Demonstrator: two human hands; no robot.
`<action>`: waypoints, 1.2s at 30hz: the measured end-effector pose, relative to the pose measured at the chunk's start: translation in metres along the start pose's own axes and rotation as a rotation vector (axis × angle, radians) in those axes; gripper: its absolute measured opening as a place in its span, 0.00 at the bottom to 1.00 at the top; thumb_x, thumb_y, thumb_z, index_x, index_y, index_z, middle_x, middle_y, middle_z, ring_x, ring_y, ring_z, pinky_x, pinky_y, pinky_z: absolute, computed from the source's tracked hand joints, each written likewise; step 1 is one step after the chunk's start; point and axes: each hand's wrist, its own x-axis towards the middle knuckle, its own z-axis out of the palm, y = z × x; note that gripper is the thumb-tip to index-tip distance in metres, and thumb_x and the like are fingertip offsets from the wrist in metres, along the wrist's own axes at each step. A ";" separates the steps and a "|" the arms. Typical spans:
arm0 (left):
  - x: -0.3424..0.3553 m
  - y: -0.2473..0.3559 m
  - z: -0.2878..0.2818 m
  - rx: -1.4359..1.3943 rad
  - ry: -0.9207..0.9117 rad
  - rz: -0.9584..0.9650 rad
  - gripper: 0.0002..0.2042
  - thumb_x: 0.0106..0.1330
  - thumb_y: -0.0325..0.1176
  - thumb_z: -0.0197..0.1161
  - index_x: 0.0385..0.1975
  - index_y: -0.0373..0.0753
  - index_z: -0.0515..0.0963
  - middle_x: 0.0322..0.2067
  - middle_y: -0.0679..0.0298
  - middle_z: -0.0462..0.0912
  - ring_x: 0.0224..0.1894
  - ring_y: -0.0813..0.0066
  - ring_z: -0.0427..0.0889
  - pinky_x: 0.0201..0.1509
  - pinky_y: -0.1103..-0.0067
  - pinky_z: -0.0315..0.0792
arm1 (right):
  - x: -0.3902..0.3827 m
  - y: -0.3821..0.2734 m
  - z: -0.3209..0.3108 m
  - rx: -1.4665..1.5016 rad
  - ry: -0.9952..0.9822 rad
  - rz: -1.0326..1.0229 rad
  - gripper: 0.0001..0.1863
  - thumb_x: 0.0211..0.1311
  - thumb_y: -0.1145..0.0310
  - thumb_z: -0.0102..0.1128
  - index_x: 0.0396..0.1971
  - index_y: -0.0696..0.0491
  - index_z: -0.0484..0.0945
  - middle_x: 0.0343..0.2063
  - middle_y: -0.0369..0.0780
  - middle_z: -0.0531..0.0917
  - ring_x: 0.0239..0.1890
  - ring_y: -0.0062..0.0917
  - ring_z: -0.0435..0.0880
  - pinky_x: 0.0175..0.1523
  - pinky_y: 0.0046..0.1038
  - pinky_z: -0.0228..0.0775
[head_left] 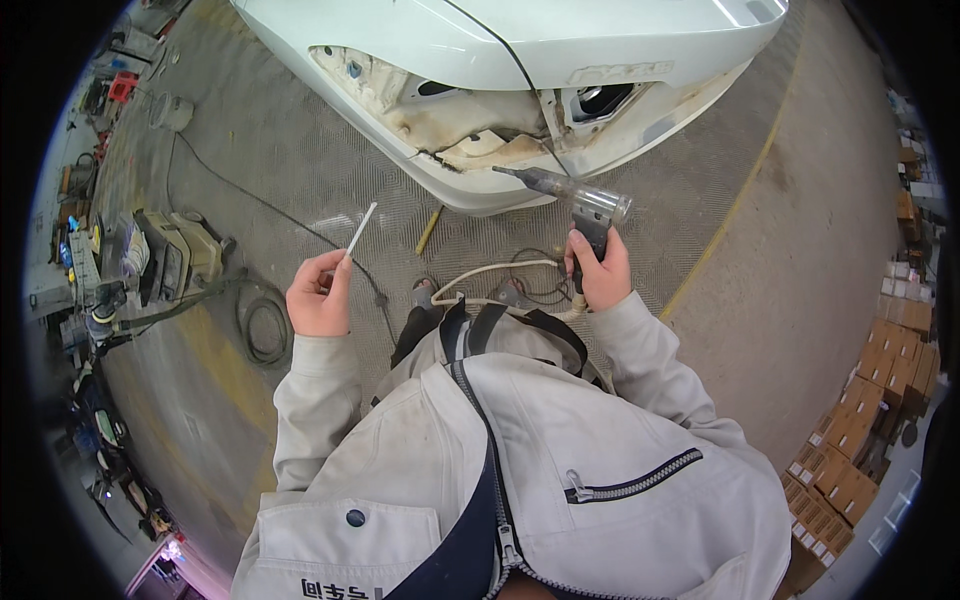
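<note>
My left hand (319,293) pinches a thin white strip (361,229), which sticks up at a slant. My right hand (600,270) grips the dark handle of a heat-gun-like tool (560,188) with a clear, metal-capped barrel, its narrow nozzle pointing left, just below the white car's bumper opening as seen from here. A cream hose (485,301) hangs from the handle in a loop by my feet. Ahead is the white car (620,30), with a dark cable across it and an exposed recess with dirty, cracked edges above the lower bumper.
A beige machine (185,255) with a coiled grey hose (262,325) stands at left, near a white bucket (175,112) and assorted tools along the wall. A yellow stick (429,231) lies on the floor (760,300). Stacked cardboard boxes (855,410) line the right side.
</note>
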 end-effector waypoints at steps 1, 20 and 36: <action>-0.003 0.000 0.002 0.010 0.006 0.004 0.08 0.69 0.26 0.69 0.46 0.33 0.85 0.30 0.75 0.78 0.27 0.91 0.69 0.30 0.88 0.63 | 0.002 -0.002 -0.001 0.007 -0.005 -0.010 0.10 0.72 0.69 0.64 0.44 0.58 0.74 0.25 0.34 0.79 0.23 0.16 0.76 0.29 0.22 0.70; -0.001 0.016 0.032 0.243 0.107 0.246 0.05 0.65 0.26 0.72 0.39 0.38 0.88 0.32 0.69 0.80 0.24 0.87 0.67 0.26 0.86 0.64 | -0.001 -0.019 -0.017 -0.131 -0.005 0.052 0.13 0.67 0.75 0.68 0.47 0.59 0.76 0.29 0.34 0.80 0.26 0.15 0.76 0.31 0.20 0.69; -0.002 0.022 0.039 0.207 0.023 0.271 0.06 0.64 0.24 0.72 0.39 0.35 0.87 0.32 0.71 0.77 0.27 0.87 0.63 0.28 0.85 0.59 | -0.011 -0.029 -0.014 -0.035 -0.090 0.035 0.11 0.68 0.74 0.65 0.45 0.60 0.76 0.25 0.35 0.80 0.23 0.17 0.76 0.29 0.21 0.69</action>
